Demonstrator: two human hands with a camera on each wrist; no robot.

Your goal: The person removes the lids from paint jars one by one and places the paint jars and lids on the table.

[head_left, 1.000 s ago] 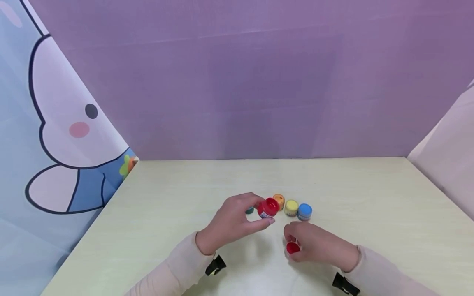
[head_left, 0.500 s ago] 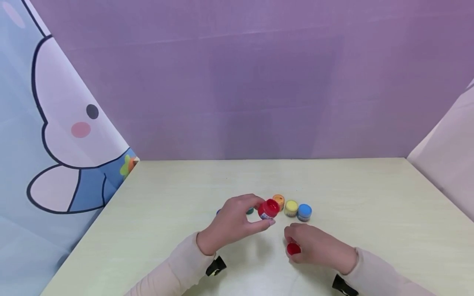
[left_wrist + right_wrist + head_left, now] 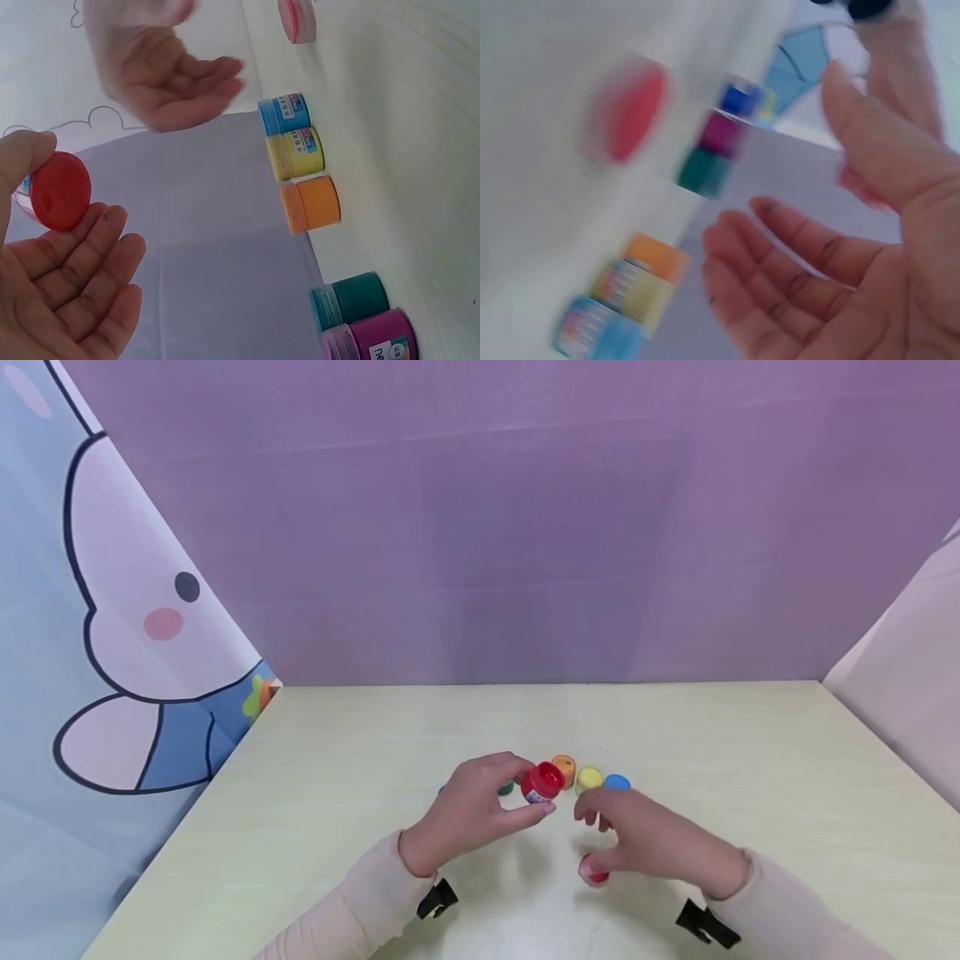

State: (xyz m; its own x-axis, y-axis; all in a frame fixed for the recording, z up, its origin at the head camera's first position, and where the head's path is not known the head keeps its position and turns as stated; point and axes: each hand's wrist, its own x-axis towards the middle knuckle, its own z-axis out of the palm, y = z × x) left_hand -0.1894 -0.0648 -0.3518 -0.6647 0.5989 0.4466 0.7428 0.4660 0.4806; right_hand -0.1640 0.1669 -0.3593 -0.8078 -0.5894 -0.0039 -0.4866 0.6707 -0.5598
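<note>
Between thumb and fingers, my left hand (image 3: 472, 810) pinches a small red paint jar (image 3: 543, 782), held tilted above the table with its lid off and red paint at its mouth. The same jar (image 3: 60, 191) faces the left wrist camera with its round base. On the table lies the red lid (image 3: 596, 870), partly behind the thumb of my right hand (image 3: 652, 839) in the head view. That hand holds nothing; its fingers are spread loosely, apart from the lid (image 3: 637, 112) in the right wrist view.
Behind the hands stands a row of capped paint jars: blue (image 3: 618, 782), yellow (image 3: 590, 779), orange (image 3: 565, 770), green (image 3: 360, 300), purple (image 3: 386, 337) and dark blue (image 3: 740, 97). A purple cloth (image 3: 555, 527) hangs at the table's back edge.
My right hand has let go of the red lid, opened its fingers and lifted off, leaving the lid on the table. The left hand stays put with the red jar.
</note>
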